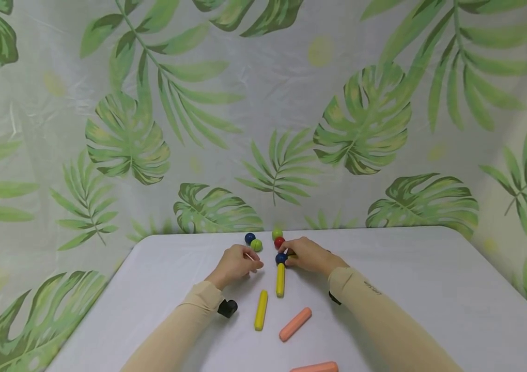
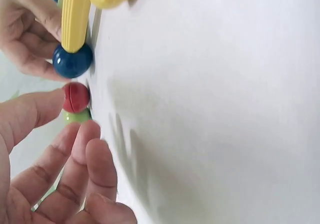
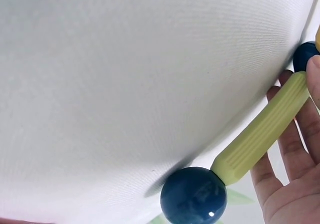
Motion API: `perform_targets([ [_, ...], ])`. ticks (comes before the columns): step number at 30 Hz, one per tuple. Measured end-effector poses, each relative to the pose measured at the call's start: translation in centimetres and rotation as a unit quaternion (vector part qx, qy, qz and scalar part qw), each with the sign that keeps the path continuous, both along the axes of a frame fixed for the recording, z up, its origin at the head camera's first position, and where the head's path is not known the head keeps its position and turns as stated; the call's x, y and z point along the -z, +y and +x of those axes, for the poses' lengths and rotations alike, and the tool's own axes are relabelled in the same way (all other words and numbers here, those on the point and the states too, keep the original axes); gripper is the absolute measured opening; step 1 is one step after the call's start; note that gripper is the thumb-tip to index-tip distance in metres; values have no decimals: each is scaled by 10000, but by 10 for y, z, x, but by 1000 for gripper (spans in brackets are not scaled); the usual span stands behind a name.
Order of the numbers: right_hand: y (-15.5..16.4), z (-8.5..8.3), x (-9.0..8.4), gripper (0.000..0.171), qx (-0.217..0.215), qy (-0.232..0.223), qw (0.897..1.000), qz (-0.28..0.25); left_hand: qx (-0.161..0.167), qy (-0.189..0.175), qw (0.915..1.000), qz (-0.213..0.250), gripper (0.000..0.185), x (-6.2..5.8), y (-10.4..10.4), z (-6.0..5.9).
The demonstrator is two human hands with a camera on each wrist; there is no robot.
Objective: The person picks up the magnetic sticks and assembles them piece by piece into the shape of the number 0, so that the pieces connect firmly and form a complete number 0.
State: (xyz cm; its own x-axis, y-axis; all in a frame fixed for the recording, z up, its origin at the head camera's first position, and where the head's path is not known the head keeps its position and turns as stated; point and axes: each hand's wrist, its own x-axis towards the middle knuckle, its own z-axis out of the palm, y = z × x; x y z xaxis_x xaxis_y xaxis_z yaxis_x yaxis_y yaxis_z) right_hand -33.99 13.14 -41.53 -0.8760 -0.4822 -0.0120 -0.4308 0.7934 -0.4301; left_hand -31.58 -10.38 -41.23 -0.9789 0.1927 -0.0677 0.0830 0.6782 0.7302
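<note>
My right hand (image 1: 289, 256) rests on the white table (image 1: 431, 289), its fingers (image 3: 300, 134) curled round a pale yellow stick (image 3: 260, 134) that meets a dark blue ball (image 3: 192, 196). In the head view a blue ball (image 1: 281, 258) sits at that hand's fingertips, with a yellow stick (image 1: 280, 279) joined below it. A red ball (image 1: 279, 242) and a green ball (image 1: 277, 234) lie just beyond. My left hand (image 1: 254, 264) lies beside them with its fingers (image 2: 95, 159) loosely curled and holding nothing, the thumb close to the red ball (image 2: 76, 97).
Another blue ball (image 1: 250, 238) and a green ball (image 1: 256, 245) lie behind my left hand. A loose yellow stick (image 1: 261, 310) and two orange sticks (image 1: 295, 324) (image 1: 314, 368) lie nearer me. A leaf-patterned sheet (image 1: 263, 129) hangs behind the table.
</note>
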Motion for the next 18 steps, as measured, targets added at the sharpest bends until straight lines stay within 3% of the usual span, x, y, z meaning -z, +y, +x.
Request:
perform_targets([
  [6, 0, 0, 2, 28, -12, 97, 10000, -5, -244, 357, 9991, 41, 27, 0, -3, -8],
  [13, 0, 0, 5, 28, 41, 87, 10000, -18, -494, 815, 9953, -193, 39, 3, -1, -25],
  [18, 0, -1, 6, 29, 30, 132, 9999, -26, -573, 842, 9943, -330, 42, 7, 0, -34],
])
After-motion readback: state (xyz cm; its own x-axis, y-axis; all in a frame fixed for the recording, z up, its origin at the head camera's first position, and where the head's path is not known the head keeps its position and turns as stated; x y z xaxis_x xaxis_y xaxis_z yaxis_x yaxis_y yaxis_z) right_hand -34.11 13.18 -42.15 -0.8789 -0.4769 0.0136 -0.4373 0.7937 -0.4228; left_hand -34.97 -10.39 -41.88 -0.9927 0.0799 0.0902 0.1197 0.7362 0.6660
